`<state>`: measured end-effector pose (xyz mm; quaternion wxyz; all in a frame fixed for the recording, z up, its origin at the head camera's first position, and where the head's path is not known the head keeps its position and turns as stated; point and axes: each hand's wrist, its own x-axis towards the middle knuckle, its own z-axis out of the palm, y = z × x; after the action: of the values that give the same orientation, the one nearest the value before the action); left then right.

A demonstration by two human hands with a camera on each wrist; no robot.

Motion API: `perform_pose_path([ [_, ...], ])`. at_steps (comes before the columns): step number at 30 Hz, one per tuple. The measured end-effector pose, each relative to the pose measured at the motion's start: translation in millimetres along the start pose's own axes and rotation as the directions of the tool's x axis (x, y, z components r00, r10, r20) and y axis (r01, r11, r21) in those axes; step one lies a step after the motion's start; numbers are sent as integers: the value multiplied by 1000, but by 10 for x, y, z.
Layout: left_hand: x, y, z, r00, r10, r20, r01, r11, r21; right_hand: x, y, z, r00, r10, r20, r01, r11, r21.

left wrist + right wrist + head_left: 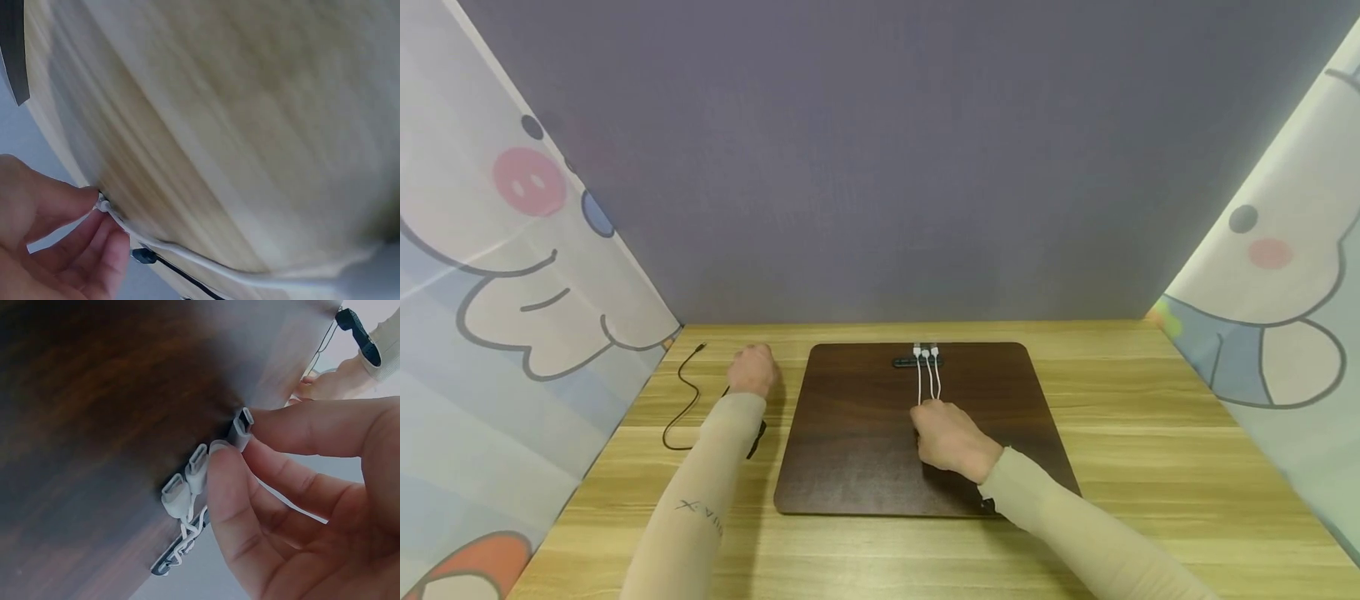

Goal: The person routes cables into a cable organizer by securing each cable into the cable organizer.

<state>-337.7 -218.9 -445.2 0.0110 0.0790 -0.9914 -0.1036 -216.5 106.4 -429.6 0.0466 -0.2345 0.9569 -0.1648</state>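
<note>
My left hand (752, 369) is over the wooden table, left of the dark brown board. In the left wrist view its thumb and finger pinch the end of a white cable (219, 270). A black cable with a plug (144, 255) lies just beyond these fingers. Over the middle of the board (850, 433), my right hand (955, 433) pinches a white cable connector (240, 432) with a metal tip. Two more white connectors (196, 467) lie on the board beside those fingertips. Their cables run through a dark cable clip (164, 567) near the board's far edge.
A thin black cable (696, 396) curves across the table at the left. White plugs (926, 353) sit side by side at the board's far edge. A grey wall (910, 167) stands behind the table, with cartoon-printed sheets (482, 292) at both sides.
</note>
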Motion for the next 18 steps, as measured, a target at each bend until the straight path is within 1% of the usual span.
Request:
perform_pose_path([
  [5,4,33,2,1000,5,8,-5,1000,-24,-8,8,17,1000,-6,-25,7,1000,16],
  [9,-10,57,-14,999,46,21,-44,998,-49,-16,10,33,999,-10,-51,11,1000,15],
  [12,-23,79,-39,995,89,38,-86,992,-89,-23,17,46,996,-21,-87,21,1000,-12],
  [14,-27,91,-52,993,108,46,-102,988,-113,-26,23,49,993,-30,-111,27,999,-31],
  [16,-27,102,-60,992,117,51,-111,986,-122,-26,29,50,991,-37,-132,30,998,-49],
  [18,-29,112,-67,991,123,43,-118,987,-107,-26,30,42,990,-37,-138,30,998,-54],
])
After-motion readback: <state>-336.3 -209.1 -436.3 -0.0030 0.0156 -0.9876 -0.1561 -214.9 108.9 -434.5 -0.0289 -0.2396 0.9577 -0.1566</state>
